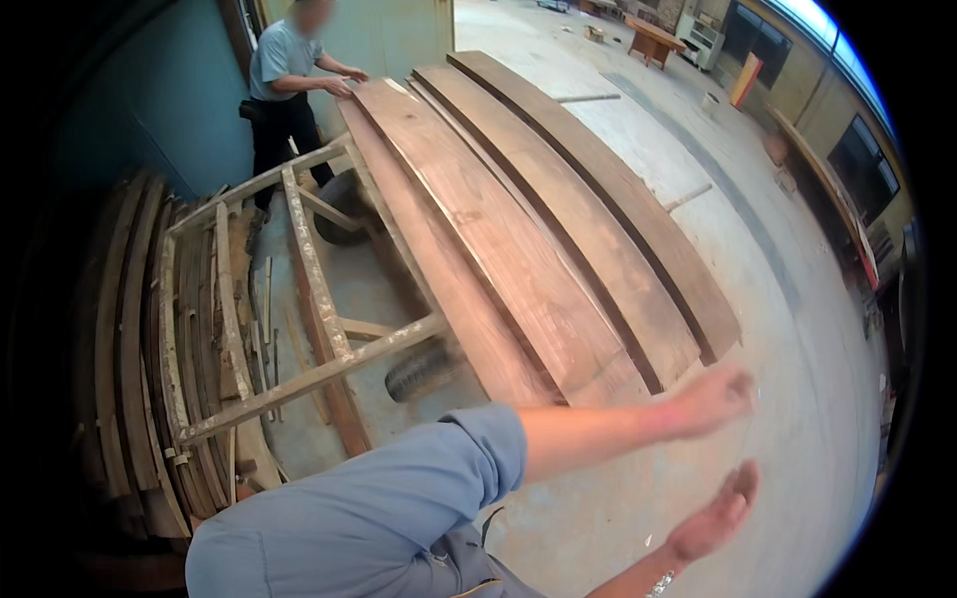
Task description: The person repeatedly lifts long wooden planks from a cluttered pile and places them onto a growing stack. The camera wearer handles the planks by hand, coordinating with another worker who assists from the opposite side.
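Observation:
My left hand (710, 401) hangs in the air just past the near ends of the long wooden planks, touching nothing; its fingers are blurred by motion. Lower down, my right hand (716, 513) is raised over the floor, holding nothing, its fingers stretched out and slightly curved. A metal band (661, 585) circles the right wrist. Nearest to my left hand are a brown plank (568, 214) and a dark brown plank (608, 189). Left of them, a reddish plank (488, 229) partly overlaps another reddish plank (454, 309).
A wheeled frame cart (299, 384) stands left of the planks, its tyre (419, 371) low beside my sleeve. Stacked timber (130, 349) lies at far left. Another person (289, 75) stands at the planks' far end, hands at the reddish plank. Concrete floor (797, 419) extends right.

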`<state>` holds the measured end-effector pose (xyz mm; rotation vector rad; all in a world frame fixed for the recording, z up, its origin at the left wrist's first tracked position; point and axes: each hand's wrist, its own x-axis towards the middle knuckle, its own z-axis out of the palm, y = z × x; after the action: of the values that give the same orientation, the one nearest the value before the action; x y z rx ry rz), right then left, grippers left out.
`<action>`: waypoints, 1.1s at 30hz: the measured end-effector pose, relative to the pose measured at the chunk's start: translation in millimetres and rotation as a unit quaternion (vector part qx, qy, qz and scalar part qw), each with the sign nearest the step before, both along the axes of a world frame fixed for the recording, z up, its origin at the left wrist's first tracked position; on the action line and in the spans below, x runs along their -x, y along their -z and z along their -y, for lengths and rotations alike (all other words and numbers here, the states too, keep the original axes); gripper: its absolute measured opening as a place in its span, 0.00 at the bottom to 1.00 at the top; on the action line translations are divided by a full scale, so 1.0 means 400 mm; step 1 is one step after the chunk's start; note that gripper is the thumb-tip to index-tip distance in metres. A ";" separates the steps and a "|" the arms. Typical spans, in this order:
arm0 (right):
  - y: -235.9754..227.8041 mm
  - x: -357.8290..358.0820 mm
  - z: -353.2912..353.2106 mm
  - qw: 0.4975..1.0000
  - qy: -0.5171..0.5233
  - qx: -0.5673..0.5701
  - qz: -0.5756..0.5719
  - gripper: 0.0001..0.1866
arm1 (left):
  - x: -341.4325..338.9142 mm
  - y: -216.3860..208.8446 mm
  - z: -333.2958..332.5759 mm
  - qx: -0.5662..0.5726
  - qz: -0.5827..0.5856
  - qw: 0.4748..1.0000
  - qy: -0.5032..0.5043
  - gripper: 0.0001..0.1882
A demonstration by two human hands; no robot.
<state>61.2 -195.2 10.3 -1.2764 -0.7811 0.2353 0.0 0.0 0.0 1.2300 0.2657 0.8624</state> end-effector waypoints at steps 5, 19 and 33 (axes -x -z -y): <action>-0.007 0.004 0.047 0.996 0.087 0.016 -0.032 0.23 | 0.261 -0.130 0.150 -0.145 -0.100 0.975 0.137 0.23; 0.493 0.408 0.210 0.933 -0.044 0.308 -0.182 0.21 | 1.664 0.580 0.493 0.203 -0.433 0.808 -0.344 0.28; 0.638 0.977 0.123 0.876 -0.240 0.418 -0.032 0.21 | 2.230 0.720 1.279 0.486 -0.392 0.664 -0.412 0.22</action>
<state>-329.6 -244.4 -245.1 -1.8441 -0.9724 1.1099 -891.9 -511.5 -287.8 0.2902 1.8582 0.6650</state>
